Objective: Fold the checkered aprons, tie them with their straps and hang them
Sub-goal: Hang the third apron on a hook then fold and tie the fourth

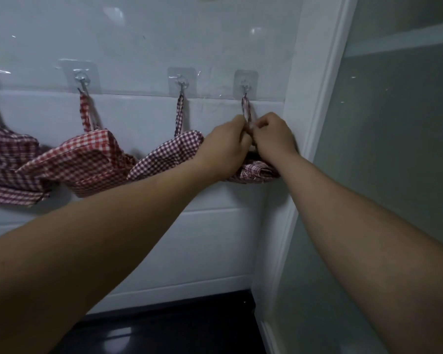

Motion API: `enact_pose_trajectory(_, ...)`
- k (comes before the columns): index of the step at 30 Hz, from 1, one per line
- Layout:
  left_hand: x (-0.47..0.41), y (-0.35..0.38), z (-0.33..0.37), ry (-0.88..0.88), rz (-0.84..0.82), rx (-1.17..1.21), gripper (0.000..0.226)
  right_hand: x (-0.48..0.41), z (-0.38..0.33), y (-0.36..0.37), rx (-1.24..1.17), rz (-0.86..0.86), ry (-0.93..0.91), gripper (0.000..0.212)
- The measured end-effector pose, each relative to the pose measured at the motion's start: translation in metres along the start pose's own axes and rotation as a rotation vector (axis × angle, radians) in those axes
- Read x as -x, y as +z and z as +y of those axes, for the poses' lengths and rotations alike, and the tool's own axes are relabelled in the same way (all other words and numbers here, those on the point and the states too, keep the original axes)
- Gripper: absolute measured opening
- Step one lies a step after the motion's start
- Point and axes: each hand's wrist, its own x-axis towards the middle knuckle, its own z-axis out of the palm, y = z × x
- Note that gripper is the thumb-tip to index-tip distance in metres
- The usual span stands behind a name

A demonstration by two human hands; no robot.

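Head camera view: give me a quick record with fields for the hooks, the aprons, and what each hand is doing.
hooks: three clear adhesive ones in full view; rightmost hook is in use
hung aprons: red apron, maroon apron, left-edge apron with its hook out of view
apron in work: bundled apron below the hands, its strap looped over the rightmost hook
left hand: pinches the strap below the hook
right hand: pinches the same strap

White tiled wall [164, 34] (glossy) — dark floor [177, 328], frosted glass door [394, 149].
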Motion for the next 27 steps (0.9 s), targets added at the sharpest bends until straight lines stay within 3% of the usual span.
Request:
enact_pose_trajectory(2, 0.019, -0.009, -0.004, 0.119, -0.063, -0.039, 0.04, 0.006, -0.001, -0.005, 0.054, -0.04, -0.017, 0.014)
enact_pose_trajectory(5, 0.046, -0.018, -0.016, 0.354, -0.11, -0.278, 0.059, 0.013, 0.0, -0.014, 0.141, -0.141, -0.042, 0.022)
enact_pose_trajectory(7, 0.054, -0.017, -0.03, 0.412, -0.134, -0.433, 0.064, 0.02, -0.003, -0.019, 0.072, -0.183, -0.012, 0.033)
enact_pose_trajectory(10, 0.049, -0.012, -0.031, 0.271, -0.045, -0.255, 0.026, 0.03, -0.009, -0.025, -0.06, -0.068, -0.016, 0.053)
enact_pose_trajectory(13, 0.031, -0.011, -0.021, -0.033, 0.097, -0.029, 0.034, 0.041, -0.013, -0.027, 0.002, 0.157, -0.167, 0.044)
enact_pose_trajectory(15, 0.019, -0.009, -0.021, -0.137, 0.083, 0.024, 0.042, 0.044, -0.009, -0.019, 0.075, 0.09, -0.286, 0.037)
enact_pose_trajectory(17, 0.013, -0.006, -0.022, -0.176, 0.027, 0.003, 0.047, 0.043, 0.003, -0.006, 0.248, -0.084, -0.333, 0.048)
enact_pose_trajectory(19, 0.013, -0.003, -0.023, -0.182, 0.032, -0.028, 0.06, 0.04, 0.015, 0.004, 0.353, -0.153, -0.261, 0.05)
enact_pose_trajectory(21, 0.021, 0.0, -0.023, -0.126, 0.117, -0.028, 0.07, 0.041, 0.018, 0.008, 0.326, -0.088, -0.207, 0.049)
enact_pose_trajectory(25, 0.043, 0.001, -0.029, 0.151, 0.344, -0.328, 0.06, 0.04, 0.013, 0.011, 0.336, 0.126, -0.3, 0.063)
enact_pose_trajectory(27, 0.048, 0.0, -0.04, 0.169, 0.345, -0.468, 0.051, 0.038, 0.011, 0.012, 0.411, 0.104, -0.279, 0.053)
